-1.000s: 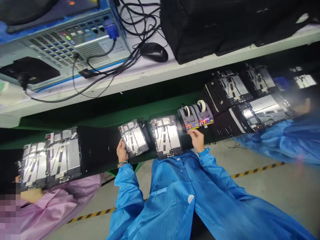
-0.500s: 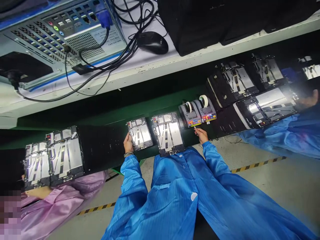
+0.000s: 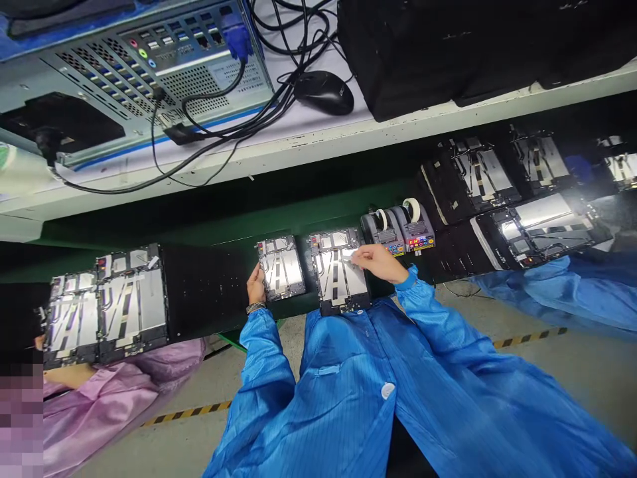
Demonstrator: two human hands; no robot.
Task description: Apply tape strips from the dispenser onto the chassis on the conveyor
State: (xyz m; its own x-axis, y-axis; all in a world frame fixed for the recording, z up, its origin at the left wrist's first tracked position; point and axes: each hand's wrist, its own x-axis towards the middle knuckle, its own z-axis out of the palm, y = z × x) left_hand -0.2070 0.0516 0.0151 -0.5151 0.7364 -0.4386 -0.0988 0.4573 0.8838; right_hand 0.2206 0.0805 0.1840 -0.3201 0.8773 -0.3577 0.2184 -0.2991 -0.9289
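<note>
My left hand [image 3: 255, 285] is closed on the left edge of an opened tablet [image 3: 282, 269], its silver battery and dark ribbon cables facing up. Beside it, directly before me, lies a second opened tablet [image 3: 338, 279], apart from the first by a narrow gap. Over that tablet's upper right part, my right hand [image 3: 381, 261] pinches a short pale strip of tape [image 3: 349, 255]. Whether the strip touches the tablet I cannot tell. Just behind my right hand stand two grey tape dispensers [image 3: 398, 229], each with a white roll on top.
More opened tablets [image 3: 132, 305] lie at left near a co-worker's pink sleeve [image 3: 134, 372]. Others [image 3: 540, 222] lie at right by a blue-sleeved co-worker. The shelf above the bench holds a computer case [image 3: 169, 73], cables and a black mouse [image 3: 324, 91].
My right hand has moved from the front of the tape dispensers leftward over the second tablet, carrying the pale strip. My left hand keeps its hold. The view has shifted slightly.
</note>
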